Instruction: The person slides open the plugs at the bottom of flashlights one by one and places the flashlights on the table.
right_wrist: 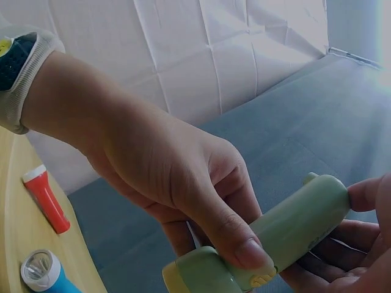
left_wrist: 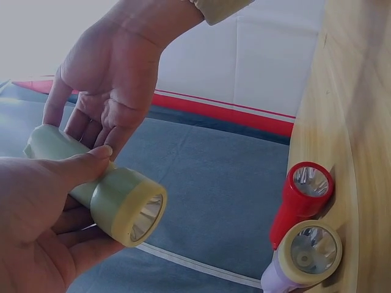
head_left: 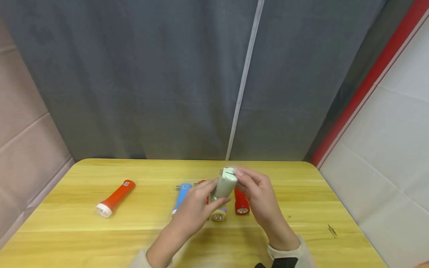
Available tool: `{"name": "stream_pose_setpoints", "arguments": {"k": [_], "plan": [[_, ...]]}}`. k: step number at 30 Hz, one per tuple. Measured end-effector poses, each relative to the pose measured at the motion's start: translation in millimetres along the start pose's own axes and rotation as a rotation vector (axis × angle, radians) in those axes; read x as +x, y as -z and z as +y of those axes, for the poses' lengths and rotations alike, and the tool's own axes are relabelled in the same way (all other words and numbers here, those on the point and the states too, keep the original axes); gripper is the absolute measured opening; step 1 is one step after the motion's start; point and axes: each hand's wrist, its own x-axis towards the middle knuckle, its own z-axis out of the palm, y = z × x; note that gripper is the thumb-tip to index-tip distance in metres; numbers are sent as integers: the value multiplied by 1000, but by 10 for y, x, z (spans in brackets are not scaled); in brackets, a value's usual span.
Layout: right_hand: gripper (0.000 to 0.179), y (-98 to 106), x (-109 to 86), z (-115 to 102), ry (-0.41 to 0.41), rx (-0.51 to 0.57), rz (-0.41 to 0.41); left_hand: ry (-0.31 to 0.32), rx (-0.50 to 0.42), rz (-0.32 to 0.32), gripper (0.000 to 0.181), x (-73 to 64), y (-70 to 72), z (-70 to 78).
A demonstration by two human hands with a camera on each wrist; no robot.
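A pale green flashlight [head_left: 225,185] with a cream lens rim is held up above the table between both hands. My left hand [head_left: 191,209] grips its body, the thumb lying along the side near the yellow switch, as the right wrist view shows. In the left wrist view the flashlight's lens end [left_wrist: 139,213] points toward the lower right. At the tail end, my right hand [head_left: 260,197] pinches the edge between thumb and fingers, beside a dark slit in the end face. The right hand's other fingers are curled under.
On the wooden table [head_left: 67,238] behind the hands lie a blue flashlight [head_left: 183,193] with prongs out, a purple one with a cream rim [head_left: 219,215] and a red one [head_left: 242,205]. An orange-red flashlight [head_left: 117,198] lies apart at left. A grey curtain [head_left: 151,82] hangs behind.
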Motion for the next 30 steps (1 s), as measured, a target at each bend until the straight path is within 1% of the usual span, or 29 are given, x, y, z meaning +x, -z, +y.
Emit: {"name": "stream_pose_setpoints", "arguments": {"k": [8, 14, 24, 30], "plan": [[39, 17, -3, -9, -4, 35, -27, -15, -1, 0, 46, -3, 10, 10], [39, 6, 0, 7, -14, 68, -11, -24, 3, 2, 45, -5, 11, 8], [37, 19, 3, 26, -19, 74, 13, -25, 0, 1, 46, -2, -12, 9], [36, 25, 10, 31, -7, 70, -4, -23, 5, -1, 46, -12, -25, 7]]}}
